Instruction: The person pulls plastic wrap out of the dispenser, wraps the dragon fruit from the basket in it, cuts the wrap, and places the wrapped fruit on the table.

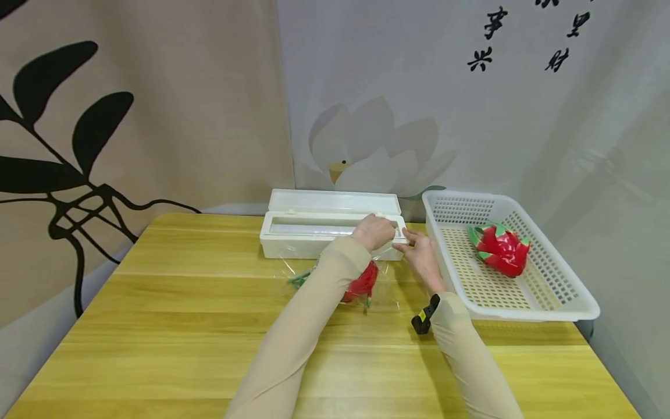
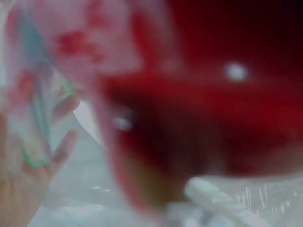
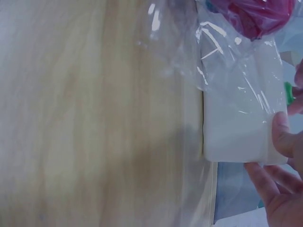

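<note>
R hand fingers clamped on film dispenser R end, prob. to steady it | L hand same end, finger grip: can't tell | red produce under clear film, front of dispenser

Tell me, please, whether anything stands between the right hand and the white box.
Nothing visible does: the right hand holds the white box at its right end, while clear film shows in front of it.

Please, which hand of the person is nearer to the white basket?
Right. The right hand is at the right end of the white box, just beside the white basket; the left hand is farther left, at the same box.
</note>
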Demonstrator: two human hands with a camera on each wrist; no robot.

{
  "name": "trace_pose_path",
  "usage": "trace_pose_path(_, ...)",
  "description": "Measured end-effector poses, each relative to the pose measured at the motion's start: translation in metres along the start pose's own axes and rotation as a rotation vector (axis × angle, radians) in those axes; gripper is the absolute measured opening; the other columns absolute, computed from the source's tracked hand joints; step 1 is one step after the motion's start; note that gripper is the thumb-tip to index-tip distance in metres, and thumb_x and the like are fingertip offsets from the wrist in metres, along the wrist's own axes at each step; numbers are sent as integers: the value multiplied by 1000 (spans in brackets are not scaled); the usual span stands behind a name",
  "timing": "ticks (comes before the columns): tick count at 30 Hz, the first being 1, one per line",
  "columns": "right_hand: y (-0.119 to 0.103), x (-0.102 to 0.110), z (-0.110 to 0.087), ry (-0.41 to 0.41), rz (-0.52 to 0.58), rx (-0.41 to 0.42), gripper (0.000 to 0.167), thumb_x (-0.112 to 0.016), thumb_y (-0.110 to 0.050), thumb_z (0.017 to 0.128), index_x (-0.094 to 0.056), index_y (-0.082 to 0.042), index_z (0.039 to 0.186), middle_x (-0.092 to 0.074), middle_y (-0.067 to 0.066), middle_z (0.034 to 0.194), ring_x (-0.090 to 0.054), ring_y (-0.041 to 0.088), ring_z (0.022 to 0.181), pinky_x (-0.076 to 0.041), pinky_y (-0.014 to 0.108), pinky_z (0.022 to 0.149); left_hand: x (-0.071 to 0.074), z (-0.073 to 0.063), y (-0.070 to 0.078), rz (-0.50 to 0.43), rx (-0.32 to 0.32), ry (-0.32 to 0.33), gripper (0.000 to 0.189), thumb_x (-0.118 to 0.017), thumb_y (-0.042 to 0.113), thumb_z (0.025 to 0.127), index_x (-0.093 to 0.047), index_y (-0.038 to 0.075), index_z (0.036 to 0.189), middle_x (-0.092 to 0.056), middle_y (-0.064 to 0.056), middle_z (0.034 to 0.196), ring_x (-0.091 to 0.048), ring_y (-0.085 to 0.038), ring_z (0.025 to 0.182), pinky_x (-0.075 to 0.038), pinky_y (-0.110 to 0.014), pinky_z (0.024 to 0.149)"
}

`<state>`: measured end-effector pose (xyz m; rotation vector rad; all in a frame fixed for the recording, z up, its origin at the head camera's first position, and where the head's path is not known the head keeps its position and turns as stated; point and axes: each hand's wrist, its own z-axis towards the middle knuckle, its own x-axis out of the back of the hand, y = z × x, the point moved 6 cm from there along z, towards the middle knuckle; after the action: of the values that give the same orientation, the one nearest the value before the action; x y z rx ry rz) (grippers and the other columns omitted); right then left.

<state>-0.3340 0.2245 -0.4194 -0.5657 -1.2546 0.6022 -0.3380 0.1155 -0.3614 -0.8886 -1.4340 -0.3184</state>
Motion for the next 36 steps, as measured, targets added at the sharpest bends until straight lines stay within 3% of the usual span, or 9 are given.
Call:
trace_pose_path(16, -2, 4, -1, 21, -22, 17, 50, -71, -18, 85, -55, -1, 129, -56, 19, 134, -66, 31, 104, -42, 11, 57, 3, 1, -4, -138, 24, -26, 23, -51, 19, 97, -68, 18, 111, -65, 3, 120, -62, -16, 109, -51, -35, 95)
trace_pose_path(27, -1, 2, -1, 15, 4, -2, 50, -73, -20, 84, -58, -3, 128, -58, 19, 131, -67, 30, 99, -41, 14, 55, 1, 11, -7, -155, 40, 29, 17, -60, 18, 92, -72, 16, 103, -71, 0, 110, -67, -16, 97, -55, -31, 86)
trace_pose_path(36, -1, 1, -1, 20, 45, 1, 49, -73, -16, 83, -57, -1, 127, -58, 19, 130, -67, 29, 103, -50, 13, 60, 2, 10, -9, -172, 42, 37, 17, -60, 16, 92, -71, 14, 104, -70, -4, 109, -66, -18, 97, -56, -29, 84)
